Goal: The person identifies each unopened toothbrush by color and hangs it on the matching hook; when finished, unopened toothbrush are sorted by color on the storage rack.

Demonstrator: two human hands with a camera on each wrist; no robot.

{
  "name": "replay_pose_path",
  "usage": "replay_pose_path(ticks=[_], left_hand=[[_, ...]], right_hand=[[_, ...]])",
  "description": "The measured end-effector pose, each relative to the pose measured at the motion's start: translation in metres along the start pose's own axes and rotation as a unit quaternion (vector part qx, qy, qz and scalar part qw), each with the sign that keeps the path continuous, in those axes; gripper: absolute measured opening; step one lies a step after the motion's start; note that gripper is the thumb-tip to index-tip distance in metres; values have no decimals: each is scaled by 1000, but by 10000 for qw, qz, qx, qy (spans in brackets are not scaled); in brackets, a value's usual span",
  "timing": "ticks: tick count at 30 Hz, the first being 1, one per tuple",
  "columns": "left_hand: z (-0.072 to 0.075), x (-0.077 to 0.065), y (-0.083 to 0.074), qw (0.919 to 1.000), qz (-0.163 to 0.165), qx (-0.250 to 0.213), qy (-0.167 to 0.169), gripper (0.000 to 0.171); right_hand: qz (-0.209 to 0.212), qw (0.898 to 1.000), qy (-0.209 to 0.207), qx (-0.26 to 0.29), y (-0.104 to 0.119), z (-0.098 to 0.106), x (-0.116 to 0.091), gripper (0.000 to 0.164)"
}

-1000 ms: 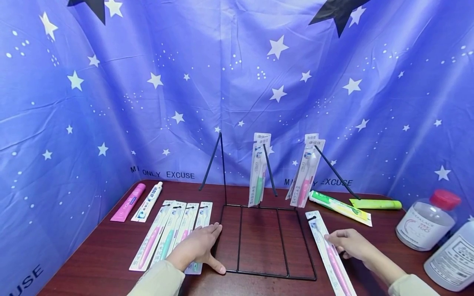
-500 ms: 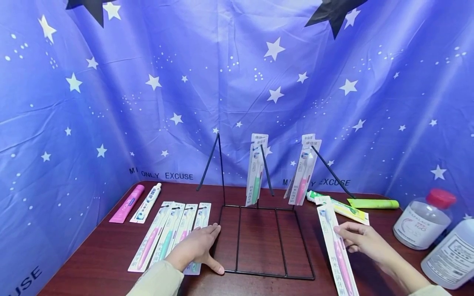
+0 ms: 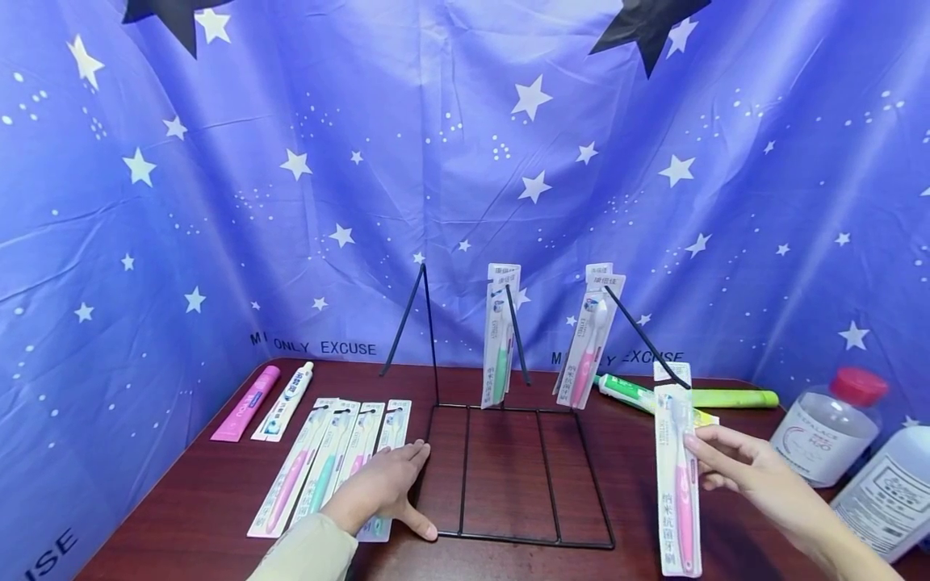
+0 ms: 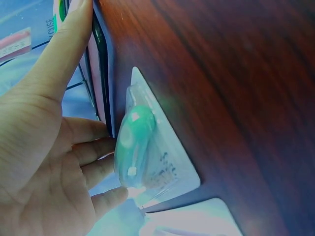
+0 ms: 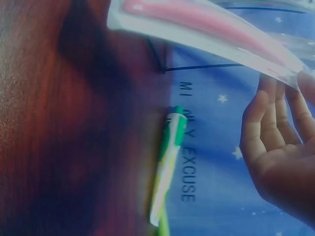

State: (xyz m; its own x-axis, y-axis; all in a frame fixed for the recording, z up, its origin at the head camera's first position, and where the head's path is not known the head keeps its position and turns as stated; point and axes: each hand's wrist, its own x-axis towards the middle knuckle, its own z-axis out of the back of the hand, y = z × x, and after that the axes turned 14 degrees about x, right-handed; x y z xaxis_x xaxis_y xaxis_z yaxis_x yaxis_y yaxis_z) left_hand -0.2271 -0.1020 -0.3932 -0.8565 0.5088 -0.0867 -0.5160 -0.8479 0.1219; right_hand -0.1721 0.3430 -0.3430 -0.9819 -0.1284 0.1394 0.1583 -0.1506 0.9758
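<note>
My right hand [image 3: 756, 480] pinches a packaged toothbrush [image 3: 677, 484] with a pink handle by its right edge. The pack is upright, and its top overlaps the tip of the black wire rack's right hook [image 3: 647, 336]. My left hand [image 3: 385, 488] lies with fingers extended along the left side of the rack's base, thumb at the front bar [image 3: 523, 541]. Under and beside that hand are several packaged toothbrushes [image 3: 292, 484] in a row; a green-handled toothbrush [image 4: 133, 137] is close to its fingers. Packaged toothbrushes hang on the middle hook [image 3: 501, 347] and farther back on the right one.
A pink tube [image 3: 247, 403] and a white toothpaste tube [image 3: 285, 402] lie at the back left. Behind the right hand are a green-and-yellow toothpaste tube [image 3: 628, 393] and a lime tube [image 3: 734, 399]. A red-capped bottle [image 3: 828, 432] and a white bottle [image 3: 890, 492] stand at right.
My right hand has raised the pink toothbrush pack from the table, turned it more upright and brought its top to the right hook's tip. The left hand stays on the rack base.
</note>
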Motion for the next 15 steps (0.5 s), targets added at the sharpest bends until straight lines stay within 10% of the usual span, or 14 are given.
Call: replay_pose_path(ticks=[15], left_hand=[[-1,1,2,9999,-28,60,-90,120]], right_hand=[[1880,9747,918,782,28,5,-32,35]])
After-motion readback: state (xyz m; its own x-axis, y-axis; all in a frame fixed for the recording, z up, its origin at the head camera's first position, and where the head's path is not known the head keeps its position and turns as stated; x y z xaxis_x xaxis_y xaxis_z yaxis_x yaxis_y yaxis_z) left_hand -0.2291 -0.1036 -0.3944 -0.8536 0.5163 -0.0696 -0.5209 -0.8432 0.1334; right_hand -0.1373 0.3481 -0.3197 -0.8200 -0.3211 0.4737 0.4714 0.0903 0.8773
